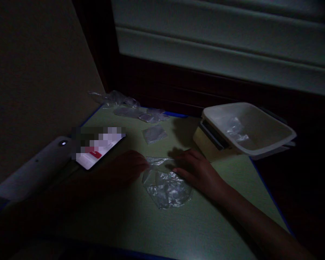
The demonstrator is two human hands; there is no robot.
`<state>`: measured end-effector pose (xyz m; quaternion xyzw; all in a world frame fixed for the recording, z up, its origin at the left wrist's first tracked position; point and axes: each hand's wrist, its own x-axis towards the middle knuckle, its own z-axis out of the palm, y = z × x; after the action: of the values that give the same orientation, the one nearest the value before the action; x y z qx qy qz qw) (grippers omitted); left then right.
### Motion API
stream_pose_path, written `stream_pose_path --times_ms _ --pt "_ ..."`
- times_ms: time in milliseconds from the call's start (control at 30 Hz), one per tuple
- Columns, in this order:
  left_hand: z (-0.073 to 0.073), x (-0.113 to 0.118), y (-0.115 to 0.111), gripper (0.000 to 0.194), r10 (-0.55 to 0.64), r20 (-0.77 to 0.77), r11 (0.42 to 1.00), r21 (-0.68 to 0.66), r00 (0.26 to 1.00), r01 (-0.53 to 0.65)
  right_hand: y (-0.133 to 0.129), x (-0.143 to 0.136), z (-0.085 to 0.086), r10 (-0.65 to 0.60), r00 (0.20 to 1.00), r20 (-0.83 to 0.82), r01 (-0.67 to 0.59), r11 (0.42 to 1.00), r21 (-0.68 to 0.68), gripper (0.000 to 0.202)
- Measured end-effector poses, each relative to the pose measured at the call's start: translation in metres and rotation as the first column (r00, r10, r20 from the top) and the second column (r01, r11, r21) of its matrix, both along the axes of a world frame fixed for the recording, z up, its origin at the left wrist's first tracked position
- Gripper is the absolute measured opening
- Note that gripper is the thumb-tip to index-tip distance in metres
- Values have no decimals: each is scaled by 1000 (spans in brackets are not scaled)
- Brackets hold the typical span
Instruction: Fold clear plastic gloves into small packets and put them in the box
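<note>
Table: pale green top (pixel 206 227) with blue edging, spreading under the fingers of both hands.
Tub: pale, open container (pixel 262 126) beyond the right fingers and off to their right, clear plastic (pixel 235 127) inside it.
White slab: long, rounded object (pixel 35 169) well left of the left fingers, a small bright spot near its far end.
Phone: lit screen (pixel 97 148), partly pixelated, left of and beyond the left fingers.
Right hand: thumb parted from loosely curved fingers (pixel 199 169), their tips over the bag's upper right edge.
Left hand: in deep shadow (pixel 132 164), fingertips at the bag's upper left edge; cannot tell whether they pinch it.
Clear bag: crinkled plastic (pixel 168 189) flat on the table, between the fingertips and nearer the wearer.
Crumpled plastic: clear heap (pixel 113 99) farthest beyond the left fingers.
Square piece: flat, translucent (pixel 154 133), just beyond the fingertips, between the hands.
</note>
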<state>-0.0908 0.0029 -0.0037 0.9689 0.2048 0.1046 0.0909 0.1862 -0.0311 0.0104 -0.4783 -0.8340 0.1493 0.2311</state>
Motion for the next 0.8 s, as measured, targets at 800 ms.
stream_pose_path --times_ms 800 --pt "-17 9 -3 28 444 270 886 -276 854 -373 32 5 -7 -29 996 -87 -14 892 -452 10"
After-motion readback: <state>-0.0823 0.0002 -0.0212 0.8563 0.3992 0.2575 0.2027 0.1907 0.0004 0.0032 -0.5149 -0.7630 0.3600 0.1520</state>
